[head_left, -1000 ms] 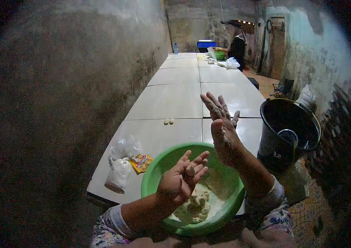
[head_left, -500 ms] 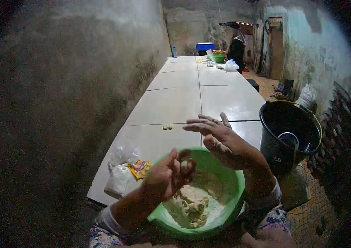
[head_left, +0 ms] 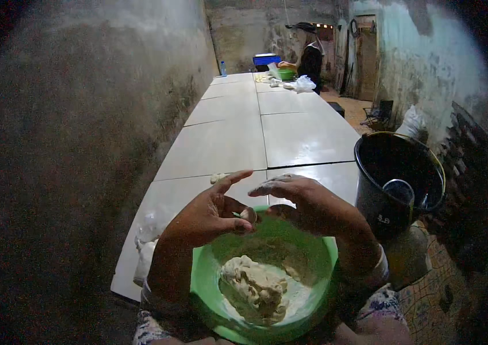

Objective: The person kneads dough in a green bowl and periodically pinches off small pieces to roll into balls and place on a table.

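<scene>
A green bowl (head_left: 325, 275) stands in front of me with a lump of pale, rough dough (head_left: 253, 287) in it. White flour is smeared over the bowl's inside. Over its far part, my left hand (head_left: 198, 214) pinches a small piece of dough (head_left: 248, 215) between its thumb and fingers. My right hand (head_left: 319, 202), dusted with flour, hovers just to the right; its fingers are stretched and slightly curved, with nothing in them. Behind my left hand, small shaped dough pieces (head_left: 216, 178) lie on the table, partly hidden.
A long white-topped table (head_left: 218, 144) runs away from me along a bare wall. A black bucket (head_left: 370, 195) stands at right, a plastic bag (head_left: 145, 259) at left. At the far end are a person (head_left: 311, 63), a green basin (head_left: 286, 74) and a blue box (head_left: 265, 60).
My left hand has risen and turned, now holding the dough piece at its fingertips. My right hand has lowered slightly and its fingers curve more. The whole view has shifted a little.
</scene>
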Motion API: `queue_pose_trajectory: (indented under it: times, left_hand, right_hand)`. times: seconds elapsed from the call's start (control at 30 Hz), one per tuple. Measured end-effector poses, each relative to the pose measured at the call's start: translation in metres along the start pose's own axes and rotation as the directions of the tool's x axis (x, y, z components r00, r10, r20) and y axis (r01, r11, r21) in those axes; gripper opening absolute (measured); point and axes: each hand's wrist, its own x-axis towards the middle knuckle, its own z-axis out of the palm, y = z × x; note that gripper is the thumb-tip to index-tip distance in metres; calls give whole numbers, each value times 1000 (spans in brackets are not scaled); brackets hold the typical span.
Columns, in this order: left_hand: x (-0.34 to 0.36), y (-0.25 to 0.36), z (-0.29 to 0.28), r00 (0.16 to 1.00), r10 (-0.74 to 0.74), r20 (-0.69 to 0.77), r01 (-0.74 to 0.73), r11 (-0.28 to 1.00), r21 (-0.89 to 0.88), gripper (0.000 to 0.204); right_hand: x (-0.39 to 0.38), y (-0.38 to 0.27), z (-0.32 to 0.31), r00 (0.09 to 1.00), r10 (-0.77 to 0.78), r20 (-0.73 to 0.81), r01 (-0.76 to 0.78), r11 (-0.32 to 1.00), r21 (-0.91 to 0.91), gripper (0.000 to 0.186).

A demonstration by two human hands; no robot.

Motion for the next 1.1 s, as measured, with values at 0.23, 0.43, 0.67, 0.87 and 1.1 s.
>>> queue_pose_trajectory:
  times: [0.23,0.43,0.67,0.87,1.1]
  left_hand:
    - [1,-9,-14,988,-29,149,50,989,-138,90]
    - [0,-23,-29,988,-25,152,38,996,-86,72]
    - [6,-28,-21,986,52,158,-48,998,-28,33]
    - [6,-27,-20,994,-10,107,14,999,-39,23]
    - [2,-28,-21,979,58,197,-52,998,-35,31]
  right_hand:
    - [11,1,18,993,-113,15,112,991,77,33]
    - [16,-8,19,970,-179,-164,192,979,68,17]
    - [12,-11,16,981,-144,-128,137,989,-56,20]
    - [6,-19,9,991,-135,-15,136,988,69,26]
    - [10,-10,16,985,-157,-71,155,987,-40,12]
